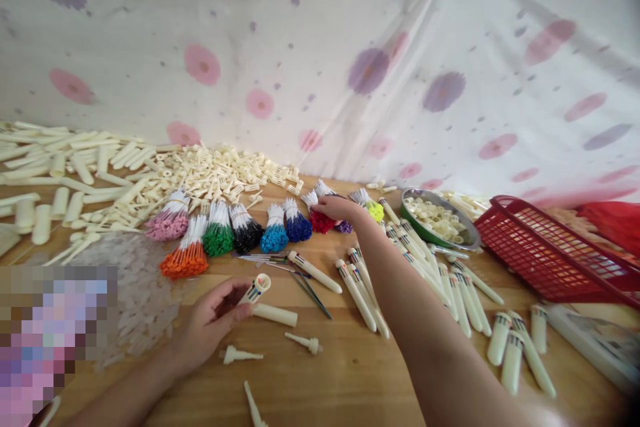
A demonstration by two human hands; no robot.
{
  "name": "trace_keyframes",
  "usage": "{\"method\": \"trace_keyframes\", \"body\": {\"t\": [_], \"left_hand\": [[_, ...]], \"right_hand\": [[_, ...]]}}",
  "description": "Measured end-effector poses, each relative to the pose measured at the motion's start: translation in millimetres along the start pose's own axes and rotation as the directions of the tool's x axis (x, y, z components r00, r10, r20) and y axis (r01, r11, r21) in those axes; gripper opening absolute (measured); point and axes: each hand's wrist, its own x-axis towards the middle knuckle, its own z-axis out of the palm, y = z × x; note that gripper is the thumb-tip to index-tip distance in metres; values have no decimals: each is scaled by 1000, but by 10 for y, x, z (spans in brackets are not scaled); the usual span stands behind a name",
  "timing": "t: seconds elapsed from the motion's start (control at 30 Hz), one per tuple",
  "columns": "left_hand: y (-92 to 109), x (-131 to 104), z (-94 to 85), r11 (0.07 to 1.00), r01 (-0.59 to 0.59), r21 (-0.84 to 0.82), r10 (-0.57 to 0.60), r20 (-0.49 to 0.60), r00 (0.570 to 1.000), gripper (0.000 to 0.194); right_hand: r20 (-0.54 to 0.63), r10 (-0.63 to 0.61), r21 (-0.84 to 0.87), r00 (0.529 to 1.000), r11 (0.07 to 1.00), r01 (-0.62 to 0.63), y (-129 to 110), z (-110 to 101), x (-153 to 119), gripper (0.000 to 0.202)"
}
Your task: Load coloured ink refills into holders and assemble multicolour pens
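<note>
My left hand (215, 317) is closed around a cream pen barrel (257, 289) whose open round end with coloured sliders points up. Just beside it a plain cream tube (276, 315) lies on the wooden table (340, 373). My right hand (337, 209) reaches to the back, over the bundle of red-tipped refills (321, 221); its fingertips are largely hidden, and whether they hold anything does not show. To the left of it stand blue (299, 227), light blue (274, 237), black (246, 235), green (218, 238), orange (184, 263) and pink (168, 223) bundles.
Cream parts (215, 173) are heaped along the back left. On the right are many assembled pens (465, 300), a metal bowl of small rings (435, 217) and a red basket (555, 253). Tweezers (313, 295) and small cone-shaped pieces (243, 355) lie near the middle.
</note>
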Motion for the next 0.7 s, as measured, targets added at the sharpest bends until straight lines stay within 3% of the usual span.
{"method": "trace_keyframes", "body": {"t": [0.13,0.27,0.43,0.57,0.67,0.7], "left_hand": [[1,-2,5,1000,11,-10,-11,1,1000,28],[-7,-5,14,1000,2,-21,-2,-13,1000,27],[-19,-9,21,999,-2,-39,1,-26,1000,31],[3,-14,17,1000,-1,-2,1,11,1000,38],[-11,-20,-12,998,-42,54,40,42,998,39],[-27,-21,-30,994,-63,87,60,43,997,38]], "right_hand": [[59,-17,120,998,993,9,98,49,-95,28],[36,-67,193,997,979,59,168,96,-199,26],[-144,-157,207,977,961,184,240,153,-385,20],[-278,-205,242,938,931,275,215,200,-743,24],[-281,-267,370,922,856,360,119,268,-1118,28],[-188,-349,561,918,729,392,80,303,-1232,28]]}}
